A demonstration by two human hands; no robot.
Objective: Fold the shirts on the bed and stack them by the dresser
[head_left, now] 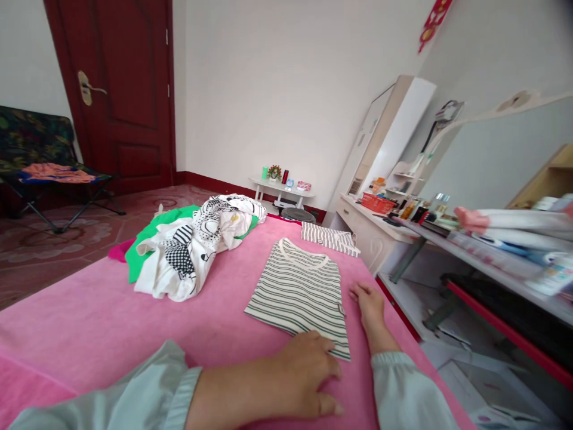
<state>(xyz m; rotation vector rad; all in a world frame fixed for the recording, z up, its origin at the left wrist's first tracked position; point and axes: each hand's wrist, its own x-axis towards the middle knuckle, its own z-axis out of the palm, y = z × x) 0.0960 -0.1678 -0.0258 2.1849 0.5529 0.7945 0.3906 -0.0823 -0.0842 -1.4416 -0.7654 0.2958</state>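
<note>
A striped T-shirt [298, 289], white with dark lines, lies folded and flat on the pink bed cover [89, 316], its neckline at the far end. My left hand [308, 376] is at the near hem, palm down, fingers apart and some of them over the cloth edge. Beside the shirt's right edge, my right hand [369, 301] rests on the cover with its fingers loosely stretched out and nothing in them. Farther back lies a second folded striped garment [329, 236]. Whether my left fingertips press on the hem is hard to make out.
Left of the shirt is a heap of white patterned clothing [201, 245] with a green garment [138, 257]. A dressing table [358, 209] and a cluttered shelf [483, 263] stand along the right side. A folding chair [45, 143] with clothing is near the door [116, 89].
</note>
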